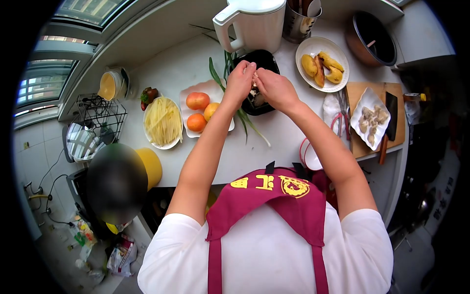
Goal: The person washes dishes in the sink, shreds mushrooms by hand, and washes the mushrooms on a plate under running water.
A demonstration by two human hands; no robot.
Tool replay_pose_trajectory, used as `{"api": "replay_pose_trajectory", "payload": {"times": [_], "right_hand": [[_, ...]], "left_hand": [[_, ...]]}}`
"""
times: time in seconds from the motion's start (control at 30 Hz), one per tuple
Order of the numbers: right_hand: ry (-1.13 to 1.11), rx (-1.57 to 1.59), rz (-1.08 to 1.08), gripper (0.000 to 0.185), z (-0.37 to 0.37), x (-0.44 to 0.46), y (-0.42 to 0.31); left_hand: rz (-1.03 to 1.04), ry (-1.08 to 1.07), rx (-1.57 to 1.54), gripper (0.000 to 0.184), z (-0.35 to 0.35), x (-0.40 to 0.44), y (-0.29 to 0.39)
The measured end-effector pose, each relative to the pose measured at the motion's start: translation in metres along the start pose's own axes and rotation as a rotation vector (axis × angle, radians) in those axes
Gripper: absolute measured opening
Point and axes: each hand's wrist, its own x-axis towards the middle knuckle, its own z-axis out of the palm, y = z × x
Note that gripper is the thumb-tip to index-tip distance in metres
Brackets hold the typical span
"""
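My left hand (240, 82) and my right hand (275, 89) meet fingertip to fingertip over a black square container (267, 60). The fingers of both are pinched together around a small pale piece whose kind I cannot make out. Below them, whitish bits (256, 99) lie in the container, partly hidden by my hands. Long green onions (215, 74) lie beside and partly behind the container, close to my left wrist. Left of that, a white scalloped plate (226, 126) holds tomatoes (198, 101) and other round orange fruit.
Shredded pale strips (162, 121) fill an oval plate at left. A white pitcher (259, 24) stands behind the container. On the right are a plate of yellow peeled pieces (329, 68), a dark pot (372, 39), scissors (341, 115), and a cutting board (360, 90) bearing a dish and a cleaver (391, 115).
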Motion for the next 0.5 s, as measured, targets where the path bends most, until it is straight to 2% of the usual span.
{"api": "replay_pose_trajectory", "payload": {"times": [0.07, 0.13, 0.2, 0.3, 0.4, 0.43, 0.5], "right_hand": [[-0.056, 0.144, -0.010, 0.026, -0.006, 0.010, 0.008], [-0.135, 0.617, 0.167, 0.028, -0.013, 0.015, 0.004], [-0.256, 0.898, 0.364, 0.022, -0.022, 0.016, -0.007], [-0.316, 1.082, 0.427, 0.019, -0.019, 0.014, -0.007], [-0.228, 1.195, 0.458, 0.021, -0.026, 0.010, -0.012], [-0.236, 1.115, 0.432, 0.018, -0.029, 0.012, -0.002], [-0.149, 0.320, 0.067, 0.018, -0.017, 0.017, 0.016]], "left_hand": [[-0.054, -0.044, -0.153, 0.021, 0.000, 0.001, 0.010], [-0.139, -0.165, -0.348, 0.017, -0.003, -0.001, 0.020], [-0.144, -0.235, -0.467, 0.015, -0.008, 0.003, 0.022], [-0.048, -0.117, -0.247, 0.016, -0.010, 0.002, 0.027], [0.053, 0.094, -0.051, 0.017, -0.030, 0.008, 0.010], [0.084, 0.179, -0.002, 0.017, -0.039, 0.010, 0.004], [0.031, 0.162, -0.087, 0.017, -0.051, 0.001, 0.009]]}}
